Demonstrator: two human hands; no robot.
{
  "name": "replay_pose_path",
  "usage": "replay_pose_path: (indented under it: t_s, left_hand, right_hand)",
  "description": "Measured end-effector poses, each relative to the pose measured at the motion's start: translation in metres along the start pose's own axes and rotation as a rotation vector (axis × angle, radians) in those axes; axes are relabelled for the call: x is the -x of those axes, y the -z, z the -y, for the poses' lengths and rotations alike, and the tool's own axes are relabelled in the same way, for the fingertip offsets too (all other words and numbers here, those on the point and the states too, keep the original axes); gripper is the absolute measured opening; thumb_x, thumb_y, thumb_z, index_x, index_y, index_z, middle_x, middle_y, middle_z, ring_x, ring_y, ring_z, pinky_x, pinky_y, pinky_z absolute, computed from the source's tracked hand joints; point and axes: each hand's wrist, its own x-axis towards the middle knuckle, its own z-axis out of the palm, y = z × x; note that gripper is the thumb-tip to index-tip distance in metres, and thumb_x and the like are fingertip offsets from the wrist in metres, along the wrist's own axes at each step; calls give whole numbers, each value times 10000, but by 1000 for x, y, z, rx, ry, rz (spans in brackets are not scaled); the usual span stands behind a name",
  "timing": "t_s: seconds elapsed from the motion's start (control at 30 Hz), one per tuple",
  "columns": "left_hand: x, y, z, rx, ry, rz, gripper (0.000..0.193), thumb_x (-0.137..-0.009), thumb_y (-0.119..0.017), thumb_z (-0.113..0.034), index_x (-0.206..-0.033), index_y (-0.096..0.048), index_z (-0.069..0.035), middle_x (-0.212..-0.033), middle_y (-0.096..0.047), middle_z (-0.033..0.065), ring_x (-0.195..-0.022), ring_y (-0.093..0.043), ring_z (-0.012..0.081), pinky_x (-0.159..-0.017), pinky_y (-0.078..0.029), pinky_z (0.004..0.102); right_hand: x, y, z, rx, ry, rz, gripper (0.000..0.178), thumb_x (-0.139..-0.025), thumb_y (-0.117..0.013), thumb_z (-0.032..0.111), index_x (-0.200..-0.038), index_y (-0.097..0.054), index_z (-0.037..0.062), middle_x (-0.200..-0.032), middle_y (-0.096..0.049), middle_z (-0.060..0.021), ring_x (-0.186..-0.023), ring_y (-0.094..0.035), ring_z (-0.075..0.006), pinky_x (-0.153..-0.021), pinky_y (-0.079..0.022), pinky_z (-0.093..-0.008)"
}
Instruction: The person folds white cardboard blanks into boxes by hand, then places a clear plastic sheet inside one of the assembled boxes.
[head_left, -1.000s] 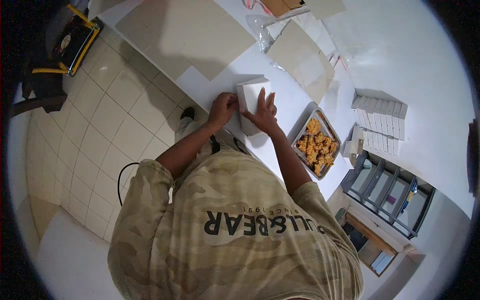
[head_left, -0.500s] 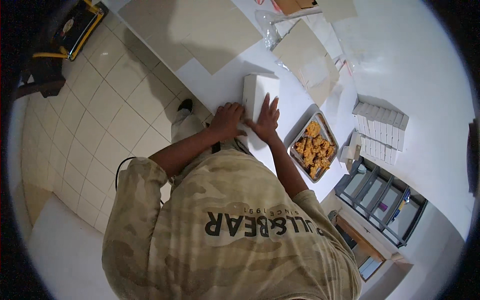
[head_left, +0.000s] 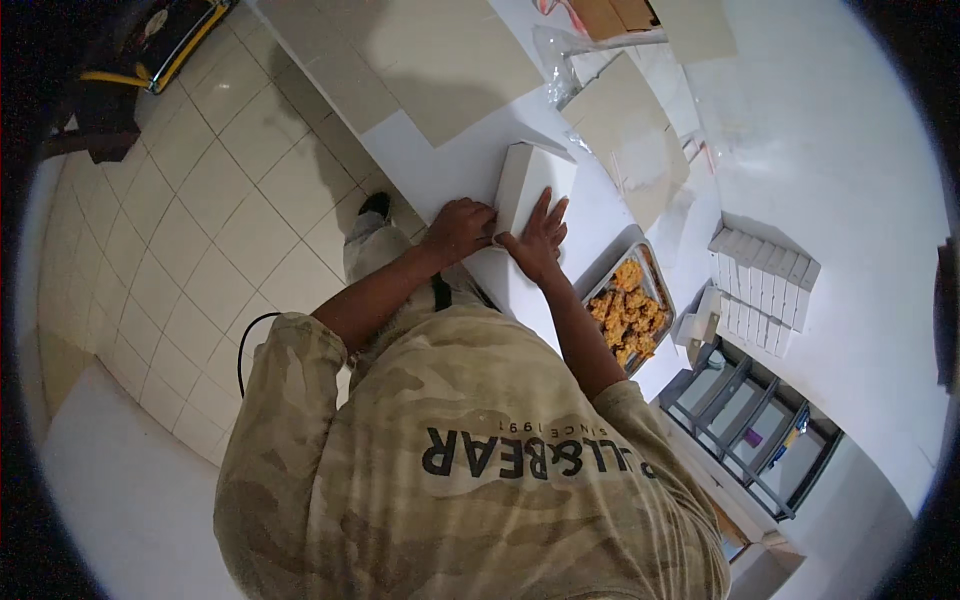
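Hands both on a white box (head_left: 533, 185) on the table (head_left: 440, 165). Left hand (head_left: 458, 228) curls against the box's near end, right hand (head_left: 540, 240) lies flat, fingers spread, on its side. Tray (head_left: 612, 268) of fried pieces sits just right of the right hand.

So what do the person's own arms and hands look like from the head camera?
Both are bare: the left hand and right hand wear no gloves, and no rings or watch show. Short sleeves of a beige camouflage T-shirt, with dark lettering across the fabric, end above the elbows.
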Motion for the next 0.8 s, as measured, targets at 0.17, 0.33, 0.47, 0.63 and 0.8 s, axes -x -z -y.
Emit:
replay_pose_path:
  t_s: [0.17,0.33,0.47,0.63,0.8]
  left_hand:
    - [-1,3,19,116,-51,290,305,-742,-568,-178,-987,-519,-3,-895,-553,186,-861,-523,343,-766,-420,396]
    - [-13,7,7,194,255,98,261,-771,-462,-39,-1025,-505,3,-1009,-522,192,-902,-519,343,-799,-421,395]
    - [-52,-5,22,288,342,-170,343,-781,-433,-12,-1123,-453,0,-1140,-463,202,-978,-506,320,-847,-405,382]
    - [-98,-4,45,281,280,-62,395,-772,-458,-35,-1164,-429,-7,-1145,-465,194,-1026,-481,315,-878,-387,362]
    - [-109,17,37,448,403,154,354,-771,-508,-57,-1122,-473,-17,-1158,-467,175,-1059,-468,295,-908,-371,361]
  right_hand:
    - [0,0,18,81,-180,30,1083,-613,-617,593,-1347,67,186,-1354,146,-250,-1151,-16,-605,-808,-181,-717]
    - [-1,-3,22,135,-164,-110,1031,-617,-585,638,-1339,-87,95,-1371,93,-231,-1181,-33,-562,-806,-191,-714]
    - [-23,14,30,118,-110,-238,958,-621,-573,649,-1272,-254,23,-1383,29,-207,-1202,-77,-522,-814,-183,-713]
    - [-57,21,21,14,43,-350,905,-610,-591,634,-1285,-292,110,-1373,-80,-202,-1175,-158,-526,-814,-208,-696]
    - [-67,21,26,116,-26,-376,839,-630,-595,586,-1317,-260,240,-1346,-159,-198,-1131,-239,-495,-820,-229,-664]
